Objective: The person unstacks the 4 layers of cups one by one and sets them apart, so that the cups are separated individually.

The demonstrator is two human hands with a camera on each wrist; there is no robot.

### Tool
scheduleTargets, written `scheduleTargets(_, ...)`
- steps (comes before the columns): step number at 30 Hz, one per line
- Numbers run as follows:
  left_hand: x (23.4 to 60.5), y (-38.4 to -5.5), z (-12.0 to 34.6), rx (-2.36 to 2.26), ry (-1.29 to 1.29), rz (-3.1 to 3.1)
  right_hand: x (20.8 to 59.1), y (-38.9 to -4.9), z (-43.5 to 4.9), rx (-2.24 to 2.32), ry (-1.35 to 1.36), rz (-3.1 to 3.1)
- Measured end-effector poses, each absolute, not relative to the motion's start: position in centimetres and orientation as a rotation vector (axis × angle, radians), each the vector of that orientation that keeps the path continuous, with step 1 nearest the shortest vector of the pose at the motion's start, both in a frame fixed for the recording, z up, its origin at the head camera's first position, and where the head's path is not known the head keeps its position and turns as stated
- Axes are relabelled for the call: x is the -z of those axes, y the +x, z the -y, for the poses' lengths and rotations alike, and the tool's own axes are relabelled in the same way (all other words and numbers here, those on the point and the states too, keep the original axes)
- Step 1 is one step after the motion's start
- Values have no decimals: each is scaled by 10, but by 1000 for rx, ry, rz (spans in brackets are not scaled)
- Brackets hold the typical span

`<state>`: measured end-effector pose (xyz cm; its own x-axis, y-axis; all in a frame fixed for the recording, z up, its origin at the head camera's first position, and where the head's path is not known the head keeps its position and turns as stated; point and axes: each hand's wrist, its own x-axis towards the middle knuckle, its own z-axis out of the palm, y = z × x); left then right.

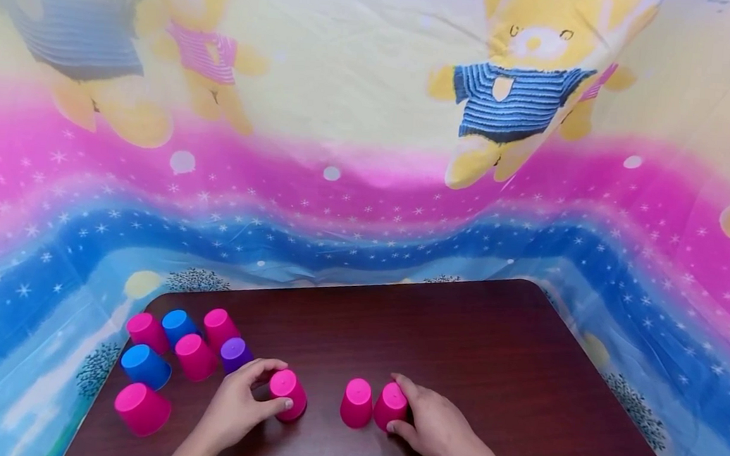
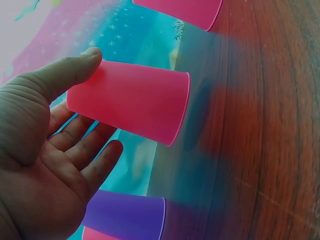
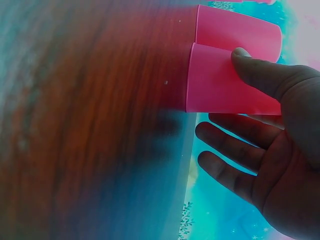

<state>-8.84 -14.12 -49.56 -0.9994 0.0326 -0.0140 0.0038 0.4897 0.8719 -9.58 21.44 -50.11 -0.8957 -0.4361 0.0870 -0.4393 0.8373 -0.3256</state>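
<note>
My left hand [image 1: 243,402] grips an upside-down pink cup [image 1: 287,395] between thumb and fingers, near the table's front. In the left wrist view the rim of this pink cup [image 2: 132,100] hangs slightly off the wood, with a shadow beside it. To the right, my right hand [image 1: 431,420] holds another upside-down pink cup [image 1: 391,408] by its side, thumb in front and fingers behind. Close beside that one, on its left, stands a third pink cup [image 1: 357,404]. The right wrist view has the held pink cup [image 3: 225,82] overlapping its neighbour, rim at the tabletop.
Left of my left hand several upside-down cups stand grouped, among them a purple cup [image 1: 235,354], a blue cup [image 1: 145,366] and a pink cup [image 1: 142,408]. The dark wooden table [image 1: 471,348] ends at a patterned cloth [image 1: 354,206] hanging behind and around it.
</note>
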Motion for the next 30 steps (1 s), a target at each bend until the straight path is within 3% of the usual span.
scheduleTargets(30, 488, -82, 162, -1503, -195, -2714, 502, -96, -215, -533, 728, 2977)
